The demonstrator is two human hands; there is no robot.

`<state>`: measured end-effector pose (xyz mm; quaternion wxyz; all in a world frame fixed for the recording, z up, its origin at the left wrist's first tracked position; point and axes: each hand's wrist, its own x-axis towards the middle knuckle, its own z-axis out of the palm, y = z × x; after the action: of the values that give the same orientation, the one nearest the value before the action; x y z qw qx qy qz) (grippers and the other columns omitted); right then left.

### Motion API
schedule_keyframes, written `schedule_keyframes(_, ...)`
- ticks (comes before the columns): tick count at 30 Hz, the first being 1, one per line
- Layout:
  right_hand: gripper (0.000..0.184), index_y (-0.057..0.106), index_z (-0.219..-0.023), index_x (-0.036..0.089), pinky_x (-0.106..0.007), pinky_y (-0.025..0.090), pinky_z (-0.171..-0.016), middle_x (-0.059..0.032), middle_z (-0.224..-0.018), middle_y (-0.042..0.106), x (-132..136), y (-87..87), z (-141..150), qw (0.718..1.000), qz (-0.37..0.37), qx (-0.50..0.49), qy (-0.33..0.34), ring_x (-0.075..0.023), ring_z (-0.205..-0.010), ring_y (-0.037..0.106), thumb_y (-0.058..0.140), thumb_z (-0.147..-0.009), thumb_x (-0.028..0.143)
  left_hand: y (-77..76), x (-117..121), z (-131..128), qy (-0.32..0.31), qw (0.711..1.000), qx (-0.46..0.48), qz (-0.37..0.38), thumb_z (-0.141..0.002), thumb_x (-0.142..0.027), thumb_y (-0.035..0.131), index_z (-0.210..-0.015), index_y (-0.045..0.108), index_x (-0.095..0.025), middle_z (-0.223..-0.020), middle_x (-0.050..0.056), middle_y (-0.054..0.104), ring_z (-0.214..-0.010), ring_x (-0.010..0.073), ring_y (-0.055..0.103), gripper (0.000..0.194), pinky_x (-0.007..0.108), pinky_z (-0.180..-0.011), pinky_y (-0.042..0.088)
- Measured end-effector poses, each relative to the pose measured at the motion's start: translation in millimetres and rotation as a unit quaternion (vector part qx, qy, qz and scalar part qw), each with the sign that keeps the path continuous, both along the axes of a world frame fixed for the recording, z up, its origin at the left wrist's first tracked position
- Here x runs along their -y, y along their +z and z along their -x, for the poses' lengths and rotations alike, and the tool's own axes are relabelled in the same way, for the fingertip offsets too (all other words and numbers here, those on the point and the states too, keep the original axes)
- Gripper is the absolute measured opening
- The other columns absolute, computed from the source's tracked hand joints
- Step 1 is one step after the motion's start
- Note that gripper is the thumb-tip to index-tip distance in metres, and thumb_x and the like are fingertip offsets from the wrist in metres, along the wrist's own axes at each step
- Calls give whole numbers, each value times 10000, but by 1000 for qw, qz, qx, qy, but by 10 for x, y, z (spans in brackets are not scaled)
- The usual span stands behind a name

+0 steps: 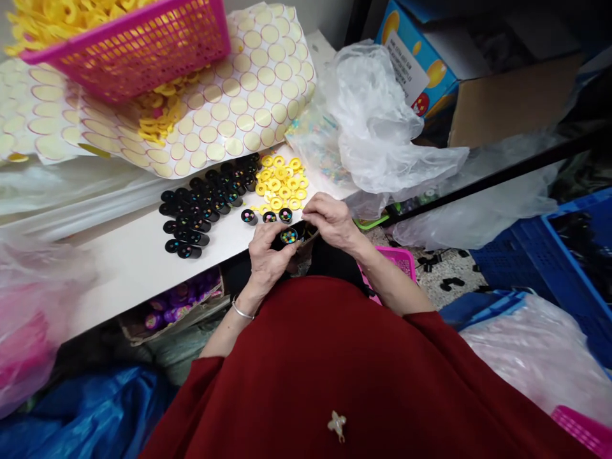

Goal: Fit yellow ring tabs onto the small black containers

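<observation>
My left hand [268, 252] is wrapped round a small black cup [289, 236] with coloured beads inside, close to the table's front edge. Just right of the cup, my right hand [329, 220] has thumb and fingers pinched together; what they hold, if anything, is too small to make out. Beyond the hands stand a few more black cups [248, 217] with coloured bits in them. Many others form a cluster [191, 220] to the left. A pile of yellow rings [282, 182] lies on the white table [129, 280] behind the held cup.
A pink basket [143, 48] of yellow parts stands on sheets of round stickers [258, 83] at the back left. Crumpled clear plastic bags [377, 121] and an open cardboard box [507, 102] are at the back right. Blue crates [568, 248] stand on the right.
</observation>
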<state>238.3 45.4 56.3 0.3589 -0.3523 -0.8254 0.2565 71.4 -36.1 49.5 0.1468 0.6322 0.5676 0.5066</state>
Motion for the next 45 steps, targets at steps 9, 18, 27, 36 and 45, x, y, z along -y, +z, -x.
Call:
schedule_keyframes(9,278,635,-781,180,-316,313,-692,-46,-780,587,482,210,-109,991,-71,111,-1,-165,-732,441,407,-934,225,10,1,-247,-56,995,-81,-1,-698,-240,599,-859,640,-193,-825,28,657,-810,185,569,173,343,-775,476)
schedule_keyframes(18,349,642,-759,171,-326,282,-686,-57,-739,542,502,235,-105,978,-78,192,24,-179,-720,392,342,-935,193,-33,26,-253,-64,994,-88,-15,-689,-204,577,-846,640,-194,-802,24,660,-771,179,558,170,338,-743,472)
schedule_keyframes(27,236,644,-829,169,-301,384,-722,-47,-800,584,384,141,-147,996,-14,56,65,-157,-767,494,445,-924,252,-70,25,-225,-48,998,-9,45,-666,-271,701,-827,656,-200,-794,6,663,-775,163,587,181,333,-746,495)
schedule_keyframes(36,269,608,-1037,101,-365,395,-743,-189,-1085,592,-46,41,-381,897,22,374,-235,-288,-962,513,519,-787,150,-116,178,241,117,990,30,68,-635,-372,767,-864,675,-188,-824,20,656,-777,159,600,307,313,-743,499)
schedule_keyframes(45,289,652,-919,157,-286,334,-648,-107,-839,665,-338,213,-679,871,44,387,-301,-210,-791,584,370,-860,173,-350,93,792,283,954,47,84,-603,-389,737,-876,664,-165,-730,-24,542,-572,93,468,361,261,-589,431)
